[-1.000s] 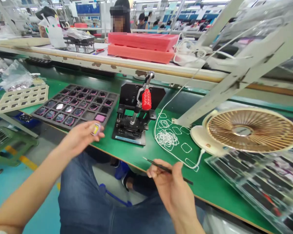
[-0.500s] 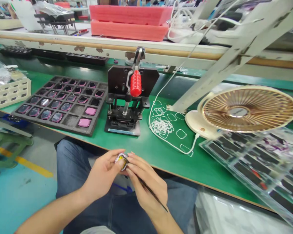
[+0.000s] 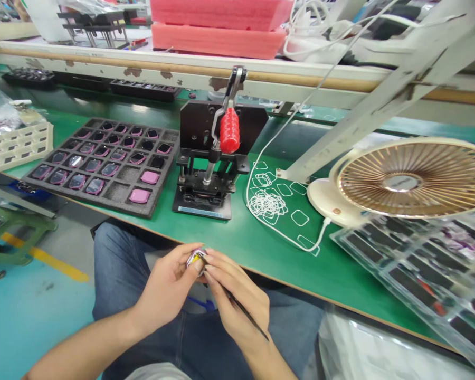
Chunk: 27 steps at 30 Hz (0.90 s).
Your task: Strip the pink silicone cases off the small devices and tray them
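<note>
Above my lap, my left hand [image 3: 170, 282] pinches a small pink-rimmed watch case [image 3: 190, 258] between thumb and fingers. Something yellow shows inside the case. My right hand [image 3: 237, 293] is closed on slim black tweezers [image 3: 245, 311], whose back end sticks out past the wrist. Their tips reach the case's opening; whether they grip a part there I cannot make out. The right fingertips also rest against the case's edge. Past my hands, on the green bench [image 3: 182, 229], stands a black toggle press [image 3: 206, 184] with a red handle [image 3: 229, 132].
Left of the press lies a grey foam tray [image 3: 144, 211] of watch cases, two with pink sides up. To the right are thin white gasket rings [image 3: 267, 203], a cable and a fan [image 3: 404, 182]. A clear compartment tray [image 3: 383, 253] sits under the fan. Pink foam trays [image 3: 217, 39] rest above.
The camera view has shifted slightly, so the bench things appear a little further right. Both hands keep their hold on the watch case and tweezers, with the tips still at the case.
</note>
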### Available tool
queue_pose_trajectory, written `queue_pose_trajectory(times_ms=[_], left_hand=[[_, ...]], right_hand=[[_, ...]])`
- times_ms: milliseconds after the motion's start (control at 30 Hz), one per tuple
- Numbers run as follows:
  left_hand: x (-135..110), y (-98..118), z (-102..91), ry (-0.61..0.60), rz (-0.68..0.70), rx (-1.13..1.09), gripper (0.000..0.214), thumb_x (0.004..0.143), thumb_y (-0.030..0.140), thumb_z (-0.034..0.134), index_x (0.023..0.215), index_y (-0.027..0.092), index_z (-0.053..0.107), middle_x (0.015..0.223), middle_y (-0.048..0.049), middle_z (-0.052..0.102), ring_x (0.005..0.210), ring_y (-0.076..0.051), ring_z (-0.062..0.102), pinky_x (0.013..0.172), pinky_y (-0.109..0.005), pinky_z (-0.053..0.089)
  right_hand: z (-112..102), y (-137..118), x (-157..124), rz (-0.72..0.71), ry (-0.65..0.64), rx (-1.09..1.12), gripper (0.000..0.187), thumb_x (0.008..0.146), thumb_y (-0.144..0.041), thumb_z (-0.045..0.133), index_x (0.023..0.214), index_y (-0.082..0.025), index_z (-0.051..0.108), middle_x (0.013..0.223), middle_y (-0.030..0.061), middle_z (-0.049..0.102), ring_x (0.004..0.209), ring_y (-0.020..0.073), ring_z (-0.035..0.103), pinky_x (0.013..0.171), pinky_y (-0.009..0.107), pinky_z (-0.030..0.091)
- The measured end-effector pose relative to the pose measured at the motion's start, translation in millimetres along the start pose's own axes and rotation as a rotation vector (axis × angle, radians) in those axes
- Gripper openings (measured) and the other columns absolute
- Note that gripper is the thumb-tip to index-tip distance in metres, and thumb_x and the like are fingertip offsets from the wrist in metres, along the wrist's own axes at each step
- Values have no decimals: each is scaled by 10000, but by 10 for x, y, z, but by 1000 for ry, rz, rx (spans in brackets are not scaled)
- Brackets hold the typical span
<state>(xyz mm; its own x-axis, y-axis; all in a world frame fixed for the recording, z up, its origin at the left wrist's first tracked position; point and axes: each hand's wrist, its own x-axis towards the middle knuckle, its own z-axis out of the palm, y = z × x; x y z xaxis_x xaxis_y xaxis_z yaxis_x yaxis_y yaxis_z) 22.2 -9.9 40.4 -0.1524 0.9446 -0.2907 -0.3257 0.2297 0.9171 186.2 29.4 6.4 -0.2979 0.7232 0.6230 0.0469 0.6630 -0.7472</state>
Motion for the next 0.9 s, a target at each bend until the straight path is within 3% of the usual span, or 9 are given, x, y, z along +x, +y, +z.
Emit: queue_pose_trajectory(times_ms=[367,533,700,800,900], left_hand=[[-22,-80,-56,45,69,226,361,982,408,739,1310,261,765,1249,-97,808,1112,-282,781,1004,-394,628],[-9,-65,-15,40,31,65,387,930,442,802,1260,242,778,1204,-104,819,1078,-268,782,944,-372,646],[50,-68,-46,-47,-76,-139,441,854,423,894,1219,208,771,1124,-107,831,1014,-231,785,881,-329,650],[101,-64,-109,-153,-144,-271,416,890,380,874,1245,190,771,1198,-130,809,1063,-238,770,942,-380,643],[160,-61,-168,-212,-242,-388,347,964,373,795,1226,146,780,1155,-157,808,984,-243,787,921,-412,647]], right_hand=[[0,2,4,-65,-53,-45,593,889,80,703,1356,-280,750,1322,86,771,1280,322,724,1058,510,659],[51,75,-115,-66,-27,-50,602,894,61,713,1371,-305,745,1336,81,766,1310,339,704,1060,545,653],[113,126,-192,-38,73,-59,542,906,36,708,1321,-308,771,1317,75,777,1264,336,732,1040,543,664],[147,121,-211,33,134,-39,448,915,13,711,1233,-287,809,1258,76,800,1209,334,761,1025,539,671],[160,85,-238,142,235,51,368,922,-22,729,1149,-292,832,1189,65,822,1141,334,790,1006,558,676]])
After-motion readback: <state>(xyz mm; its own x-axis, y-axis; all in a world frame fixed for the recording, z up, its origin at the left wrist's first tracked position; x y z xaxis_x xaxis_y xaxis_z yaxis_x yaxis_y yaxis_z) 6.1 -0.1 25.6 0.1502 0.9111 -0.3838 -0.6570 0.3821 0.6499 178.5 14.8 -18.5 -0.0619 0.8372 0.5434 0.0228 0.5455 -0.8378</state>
